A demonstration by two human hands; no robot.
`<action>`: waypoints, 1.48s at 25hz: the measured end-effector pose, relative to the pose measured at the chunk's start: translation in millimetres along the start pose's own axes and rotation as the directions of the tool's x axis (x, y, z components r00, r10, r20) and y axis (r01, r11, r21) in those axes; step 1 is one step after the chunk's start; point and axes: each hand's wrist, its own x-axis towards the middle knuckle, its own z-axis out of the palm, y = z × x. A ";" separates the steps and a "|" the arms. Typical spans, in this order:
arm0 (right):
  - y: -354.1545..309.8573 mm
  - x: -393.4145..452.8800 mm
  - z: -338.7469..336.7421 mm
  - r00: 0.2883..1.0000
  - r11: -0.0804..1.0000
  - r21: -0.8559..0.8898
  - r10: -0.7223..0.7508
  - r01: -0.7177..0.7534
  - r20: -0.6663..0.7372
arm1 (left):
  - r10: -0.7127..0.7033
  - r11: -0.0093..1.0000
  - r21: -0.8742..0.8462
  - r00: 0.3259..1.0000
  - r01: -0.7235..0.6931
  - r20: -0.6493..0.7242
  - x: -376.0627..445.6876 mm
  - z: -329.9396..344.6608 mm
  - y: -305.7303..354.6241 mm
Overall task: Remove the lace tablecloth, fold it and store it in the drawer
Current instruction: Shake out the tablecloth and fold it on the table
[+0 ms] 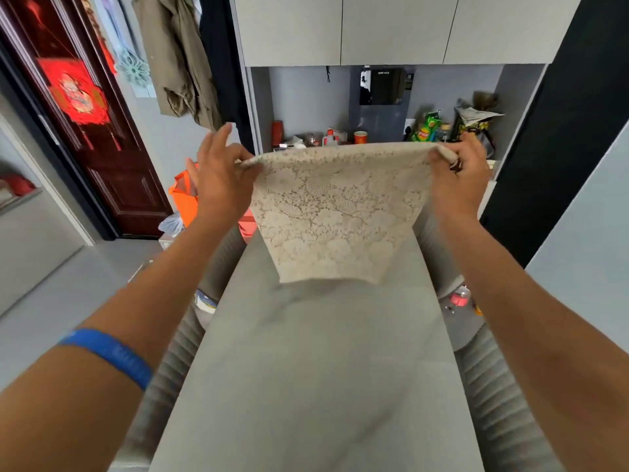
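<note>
Lace tablecloth (335, 212) hangs in the air above the far half of a grey table (316, 386), held up by its two top corners. Left hand (221, 178) pinches the left corner between thumb and forefinger, its other fingers spread loose above; right hand (457, 175) is closed around the right corner, with a bunch of cloth gathered in the fist. The cloth is cream, patterned with flowers and leaves, and looks folded into a smaller panel that narrows toward its lower edge, which hangs just over the tabletop; whether it touches cannot be told. Behind the cloth, an open cabinet niche (306, 97) holds a red paper cup (360, 137), a green snack bag (427, 127), a small bottle (329, 137) and other blurred clutter. An orange bag (182, 195) stands on the floor left of the table. A blue wristband (109, 356) circles the left forearm.
</note>
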 end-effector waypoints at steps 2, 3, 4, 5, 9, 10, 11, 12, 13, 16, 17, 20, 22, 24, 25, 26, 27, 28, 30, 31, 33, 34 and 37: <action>30.1 -25.0 -14.0 0.999 0.999 0.035 0.003 -0.005 0.042 | 0.052 0.998 0.026 0.998 -0.053 0.022 -36.7 10.6 -16.3; 51.9 -45.6 -20.4 0.998 1.000 0.008 0.003 -0.003 0.069 | 0.063 0.997 0.048 0.996 -0.066 0.057 -64.2 19.7 -26.9; 75.8 -72.3 -27.0 0.995 0.999 -0.036 0.000 0.004 0.103 | 0.054 0.997 0.054 0.993 -0.060 0.105 -95.9 30.3 -39.2; 101.7 -102.3 -33.6 0.990 0.997 -0.076 0.006 0.005 0.142 | 0.021 0.998 0.052 0.986 -0.030 0.163 -130.3 41.3 -52.1; 206.0 -252.4 -67.5 0.893 0.888 -0.433 0.314 -0.156 0.322 | -0.131 0.988 0.136 0.864 0.074 0.486 -294.9 75.0 -116.3; 225.0 -294.0 -80.3 0.803 0.796 -0.584 0.448 -0.158 0.394 | -0.199 0.977 0.179 0.808 0.118 0.555 -341.0 74.8 -129.3; 240.0 -336.7 -95.0 0.693 0.699 -0.702 0.574 -0.136 0.437 | -0.266 0.961 0.234 0.739 0.150 0.619 -384.7 73.8 -139.6; 249.2 -374.6 -108.4 0.600 0.626 -0.769 0.667 -0.130 0.442 | -0.309 0.947 0.283 0.672 0.153 0.673 -421.9 71.7 -148.2; 251.8 -405.3 -118.3 0.529 0.591 -0.792 0.725 -0.152 0.440 | -0.334 0.938 0.315 0.624 0.145 0.707 -450.4 69.6 -153.9; 227.6 -450.6 -121.5 0.480 0.595 -0.769 0.759 -0.234 0.441 | -0.411 0.907 0.391 0.528 0.156 0.744 -481.3 62.6 -151.1; 215.6 -454.2 -116.3 0.492 0.616 -0.752 0.743 -0.235 0.454 | -0.408 0.910 0.379 0.524 0.167 0.748 -481.1 62.0 -149.4; 176.2 -452.5 -103.6 0.558 0.707 -0.669 0.659 -0.230 0.504 | -0.368 0.930 0.286 0.565 0.232 0.738 -467.3 58.4 -128.5; 152.8 -446.0 -103.7 0.597 0.767 -0.611 0.587 -0.195 0.547 | -0.331 0.941 0.198 0.616 0.275 0.715 -454.9 49.9 -107.3; 133.8 -432.2 -105.6 0.625 0.804 -0.571 0.532 -0.163 0.571 | -0.298 0.947 0.123 0.666 0.297 0.684 -443.6 40.4 -86.7; 125.5 -423.2 -106.0 0.636 0.816 -0.554 0.517 -0.165 0.572 | -0.284 0.949 0.093 0.686 0.302 0.670 -437.7 36.7 -78.1; 118.4 -414.7 -106.8 0.644 0.826 -0.537 0.507 -0.173 0.573 | -0.272 0.951 0.070 0.704 0.303 0.656 -432.2 34.3 -70.6; 111.2 -405.3 -110.1 0.651 0.838 -0.516 0.494 -0.178 0.576 | -0.264 0.952 0.052 0.720 0.302 0.641 -427.1 32.3 -61.9; 105.6 -395.7 -115.2 0.660 0.851 -0.494 0.475 -0.177 0.582 | -0.257 0.953 0.040 0.734 0.300 0.628 -422.5 31.3 -51.5; 100.1 -375.1 -130.2 0.681 0.873 -0.456 0.439 -0.171 0.586 | -0.256 0.955 0.036 0.758 0.295 0.600 -414.4 34.1 -26.8; 100.0 -364.8 -140.6 0.690 0.884 -0.440 0.419 -0.161 0.590 | -0.262 0.955 0.041 0.769 0.295 0.582 -411.7 39.5 -12.2; 105.1 -344.4 -166.4 0.698 0.906 -0.406 0.368 -0.120 0.614 | -0.277 0.954 0.054 0.800 0.295 0.531 -409.9 55.8 24.5; 108.5 -334.7 -178.6 0.704 0.914 -0.394 0.344 -0.100 0.621 | -0.289 0.951 0.060 0.807 0.302 0.516 -410.2 64.2 42.6; 128.5 -299.9 -233.2 0.697 0.947 -0.320 0.246 -0.025 0.673 | -0.343 0.931 0.063 0.803 0.359 0.488 -419.4 96.8 110.4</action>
